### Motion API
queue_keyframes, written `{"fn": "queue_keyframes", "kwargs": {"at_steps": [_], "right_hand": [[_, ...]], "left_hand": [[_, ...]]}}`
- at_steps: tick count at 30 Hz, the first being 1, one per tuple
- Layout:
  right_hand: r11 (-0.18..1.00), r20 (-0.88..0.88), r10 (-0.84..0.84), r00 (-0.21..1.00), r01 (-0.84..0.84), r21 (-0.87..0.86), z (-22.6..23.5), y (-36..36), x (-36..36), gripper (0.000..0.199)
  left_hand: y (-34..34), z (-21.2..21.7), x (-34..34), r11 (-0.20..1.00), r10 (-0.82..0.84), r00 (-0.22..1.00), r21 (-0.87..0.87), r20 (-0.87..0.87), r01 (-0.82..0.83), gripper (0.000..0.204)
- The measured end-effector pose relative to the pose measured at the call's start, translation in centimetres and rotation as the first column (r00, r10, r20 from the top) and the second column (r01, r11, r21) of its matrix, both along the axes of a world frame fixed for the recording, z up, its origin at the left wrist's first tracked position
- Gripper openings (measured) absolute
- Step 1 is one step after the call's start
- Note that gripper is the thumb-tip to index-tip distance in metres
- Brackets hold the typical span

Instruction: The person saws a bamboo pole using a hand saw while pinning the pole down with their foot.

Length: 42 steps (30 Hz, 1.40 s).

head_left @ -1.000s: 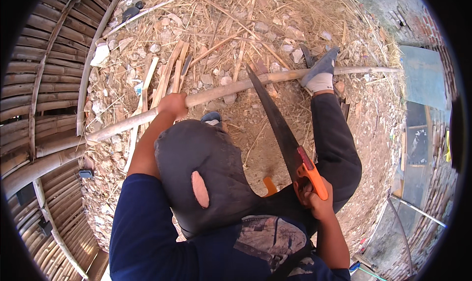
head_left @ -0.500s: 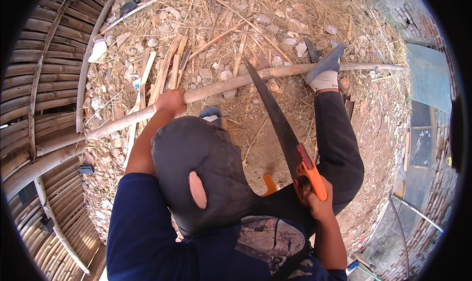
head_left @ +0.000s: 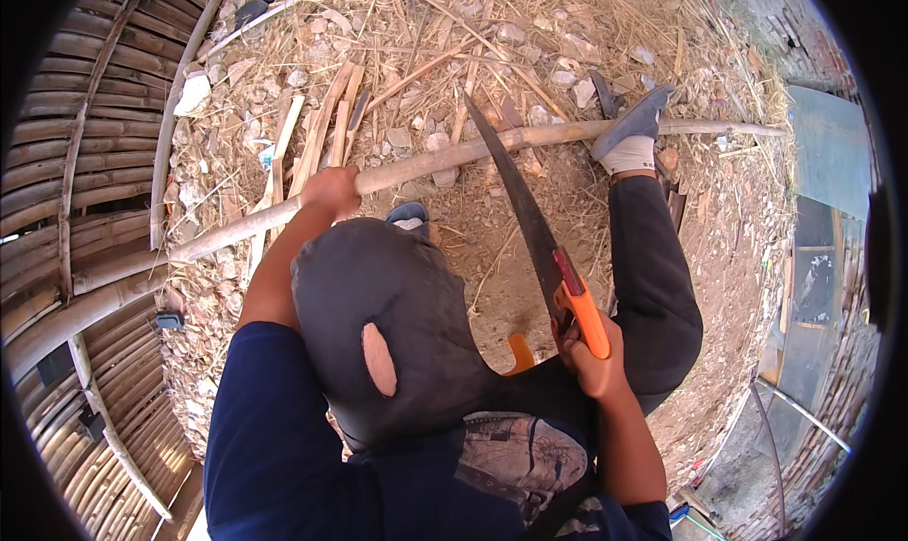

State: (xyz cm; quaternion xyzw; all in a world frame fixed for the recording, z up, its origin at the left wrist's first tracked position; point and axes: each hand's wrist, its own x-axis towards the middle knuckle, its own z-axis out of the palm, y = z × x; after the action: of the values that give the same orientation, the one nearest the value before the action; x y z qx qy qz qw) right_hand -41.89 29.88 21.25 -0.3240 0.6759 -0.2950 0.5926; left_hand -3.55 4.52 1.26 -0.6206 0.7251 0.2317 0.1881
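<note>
My left hand (head_left: 331, 189) grips a long pale bamboo pole (head_left: 454, 153) that runs across the ground from lower left to upper right. My right hand (head_left: 594, 361) is closed on the orange handle of a hand saw (head_left: 525, 210), whose dark blade slants up and crosses the pole near its middle. My right foot in a grey shoe (head_left: 632, 125) rests on the pole further right. A dark head covering (head_left: 378, 323) fills the centre of the view and hides part of my body.
Stacked bamboo poles (head_left: 85, 163) lie curved along the left. Split bamboo strips (head_left: 322, 130), stones and straw litter the ground behind the pole. A blue-grey sheet (head_left: 828, 153) and a metal rod (head_left: 804, 413) are at the right.
The saw blade has shifted slightly along the cut, with its tip further beyond the pole. My left hand and right foot stay on the pole.
</note>
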Motion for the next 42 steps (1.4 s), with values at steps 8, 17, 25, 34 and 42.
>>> {"fn": "queue_keyframes", "kwargs": {"at_steps": [8, 17, 25, 34, 42], "right_hand": [[0.998, -0.048, 0.026, 0.998, -0.029, -0.054, -0.8, -1.0, 0.0, 0.006], [0.995, 0.013, -0.044, 0.999, 0.045, -0.092, 1.2, 2.6, -0.3, 0.007], [0.99, -0.051, 0.005, 0.999, -0.012, -0.142, 0.3, 3.3, -2.1, 0.015], [0.967, -0.099, 0.121, 0.988, -0.14, -0.212, -4.7, -2.0, 0.3, 0.01], [0.993, 0.12, -0.061, 0.991, 0.072, -0.09, 0.6, 1.9, -2.1, 0.018]], "left_hand": [[0.4, 1.1, -1.4, 1.0, 0.0, 1.0, 0.003, 0.02, 0.0, 0.029], [0.2, 1.5, -0.9, 0.999, -0.003, 0.998, 0.038, 0.058, 0.0, 0.03], [0.7, 0.8, -0.7, 1.0, 0.013, 0.998, -0.008, 0.063, -0.012, 0.029], [0.5, 0.7, -0.6, 1.0, 0.004, 0.999, -0.02, 0.04, -0.003, 0.027], [0.5, 0.2, -0.8, 0.998, 0.0, 0.999, -0.056, 0.036, 0.002, 0.027]]}}
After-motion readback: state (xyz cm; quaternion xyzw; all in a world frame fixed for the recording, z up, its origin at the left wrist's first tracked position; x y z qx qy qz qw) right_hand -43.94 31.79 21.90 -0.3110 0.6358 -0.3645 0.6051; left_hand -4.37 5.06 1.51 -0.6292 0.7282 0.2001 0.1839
